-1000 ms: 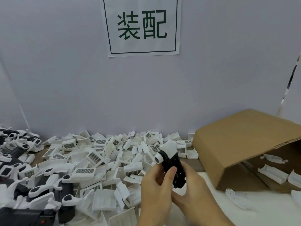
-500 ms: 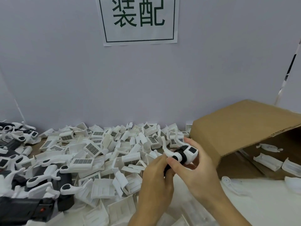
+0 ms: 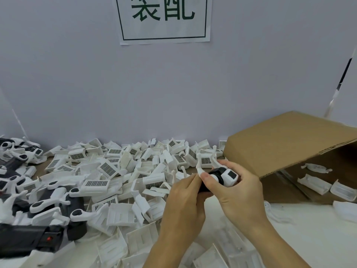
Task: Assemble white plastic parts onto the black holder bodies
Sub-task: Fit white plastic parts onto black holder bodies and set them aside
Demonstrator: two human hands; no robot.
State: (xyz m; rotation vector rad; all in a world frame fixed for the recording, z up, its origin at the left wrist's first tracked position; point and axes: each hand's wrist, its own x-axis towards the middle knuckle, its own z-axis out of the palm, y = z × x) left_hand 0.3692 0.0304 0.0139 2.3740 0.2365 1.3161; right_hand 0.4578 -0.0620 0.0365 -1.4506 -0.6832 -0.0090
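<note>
Black plastic shows between our fingers: we hold the holder (image 3: pixel 209 177) above the bench (image 3: pixel 309 238), just in front of the cardboard box (image 3: pixel 280 140). Our right hand (image 3: pixel 234 192) is curled around its white end, thumb pressed on the white clip (image 3: pixel 201 167) that sticks up from it. Our left hand (image 3: pixel 183 202) grips the black body from below. Behind and to the left lies the heap of white parts (image 3: pixel 116 171), with finished holders (image 3: pixel 48 202) at far left.

In my hands: black holder body (image 3: pixel 214 174), smooth matt plastic; white part (image 3: pixel 229 177), smooth plastic. Box (image 3: pixel 280 144): matt brown cardboard.
</note>
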